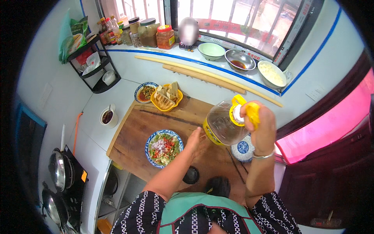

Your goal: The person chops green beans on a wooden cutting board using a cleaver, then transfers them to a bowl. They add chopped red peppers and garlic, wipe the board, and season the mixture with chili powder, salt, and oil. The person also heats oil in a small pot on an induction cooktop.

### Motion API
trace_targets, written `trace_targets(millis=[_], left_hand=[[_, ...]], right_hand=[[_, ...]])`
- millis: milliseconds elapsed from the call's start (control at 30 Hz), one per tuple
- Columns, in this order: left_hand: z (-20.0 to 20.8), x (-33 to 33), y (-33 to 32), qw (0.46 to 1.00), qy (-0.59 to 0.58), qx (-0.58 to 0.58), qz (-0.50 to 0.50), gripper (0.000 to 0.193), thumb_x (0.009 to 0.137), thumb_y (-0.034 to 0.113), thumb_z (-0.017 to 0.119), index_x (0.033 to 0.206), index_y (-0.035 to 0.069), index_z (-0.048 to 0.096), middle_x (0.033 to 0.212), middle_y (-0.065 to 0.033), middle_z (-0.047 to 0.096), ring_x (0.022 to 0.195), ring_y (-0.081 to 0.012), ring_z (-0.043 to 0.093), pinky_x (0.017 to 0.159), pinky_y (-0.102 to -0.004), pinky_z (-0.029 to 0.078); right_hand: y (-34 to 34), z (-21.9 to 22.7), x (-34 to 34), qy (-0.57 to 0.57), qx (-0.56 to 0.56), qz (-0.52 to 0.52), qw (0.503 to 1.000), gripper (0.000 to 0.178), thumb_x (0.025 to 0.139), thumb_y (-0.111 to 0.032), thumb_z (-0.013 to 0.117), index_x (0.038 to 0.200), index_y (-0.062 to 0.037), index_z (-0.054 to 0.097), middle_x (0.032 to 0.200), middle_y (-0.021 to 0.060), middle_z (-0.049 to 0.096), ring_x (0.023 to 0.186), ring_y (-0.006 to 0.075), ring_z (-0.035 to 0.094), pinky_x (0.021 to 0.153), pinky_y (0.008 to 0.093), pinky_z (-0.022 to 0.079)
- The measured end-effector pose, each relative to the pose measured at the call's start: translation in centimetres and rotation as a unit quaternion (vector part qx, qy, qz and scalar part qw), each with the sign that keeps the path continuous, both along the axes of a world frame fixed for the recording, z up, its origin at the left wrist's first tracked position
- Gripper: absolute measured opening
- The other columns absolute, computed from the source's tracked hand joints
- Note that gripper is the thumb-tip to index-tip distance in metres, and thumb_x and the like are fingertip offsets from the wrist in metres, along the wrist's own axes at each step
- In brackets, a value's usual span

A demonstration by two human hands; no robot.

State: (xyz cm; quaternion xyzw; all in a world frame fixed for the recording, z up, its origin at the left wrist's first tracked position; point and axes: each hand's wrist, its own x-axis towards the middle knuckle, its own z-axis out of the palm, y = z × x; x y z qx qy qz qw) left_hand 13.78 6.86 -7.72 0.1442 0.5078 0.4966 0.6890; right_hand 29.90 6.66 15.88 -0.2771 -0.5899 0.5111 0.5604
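My right hand (265, 124) grips a large clear oil jug (226, 123) near its neck, by the yellow handle and white cap. The jug is tilted, its yellow-labelled base toward the wooden table (128, 132). My left hand (196, 142) is open, thumb and fingers apart, beside the jug's base; whether it touches the jug I cannot tell. Left of that hand, a blue-and-white bowl (147, 150) holds chopped greens, red pepper and a pale purple chopped heap. Partly hidden behind the jug and right forearm is a blue-and-white plate (243, 147). Chopsticks (235, 165) lie in front of it.
A yellow basket (167, 108) of flat bread-like pieces and a small sauce bowl (137, 93) stand at the back. Rolling pins (206, 79) lie along the wall. Bowls (240, 60) and jars (148, 33) line the sill. Pans (58, 171) sit on the stove at left.
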Motion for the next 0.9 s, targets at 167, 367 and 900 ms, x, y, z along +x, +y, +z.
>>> trace_targets(millis=[167, 367, 900], left_hand=[[0.2, -3.3, -5.5, 0.965, -0.24, 0.098, 0.034, 0.047, 0.094, 0.042, 0.039, 0.126, 0.009, 0.048, 0.13, -0.0118, 0.049, 0.122, -0.0286, 0.044, 0.1, -0.049, 0.035], [2.8, -4.6, -16.1, 0.855, -0.492, 0.157, -0.046, 0.049, 0.095, 0.04, 0.035, 0.128, 0.005, 0.045, 0.134, -0.012, 0.047, 0.12, -0.0307, 0.047, 0.105, -0.051, 0.032], [0.2, -3.8, -32.6, 0.893, -0.433, 0.093, 0.086, 0.05, 0.095, 0.04, 0.034, 0.129, 0.005, 0.045, 0.134, -0.0119, 0.047, 0.121, -0.0305, 0.046, 0.105, -0.0512, 0.032]], right_hand=[[-7.5, 7.4, 1.1, 0.076, 0.018, 0.081, 0.994, 0.067, 0.089, -0.061, 0.038, 0.087, 0.0027, 0.058, 0.072, 0.0079, 0.056, 0.043, 0.0033, 0.032, 0.047, 0.0177, 0.028], [-14.8, 8.3, -1.3, -0.001, 0.083, 0.085, 0.993, 0.07, 0.089, -0.066, 0.03, 0.086, -0.0001, 0.055, 0.065, 0.004, 0.049, 0.04, 0.0034, 0.028, 0.04, 0.0164, 0.022], [-26.2, -8.4, -5.1, -0.332, 0.31, 0.028, 0.89, 0.051, 0.057, -0.033, 0.081, 0.097, -0.0073, 0.064, 0.094, 0.0134, 0.059, 0.077, 0.0289, 0.06, 0.07, 0.0364, 0.049]])
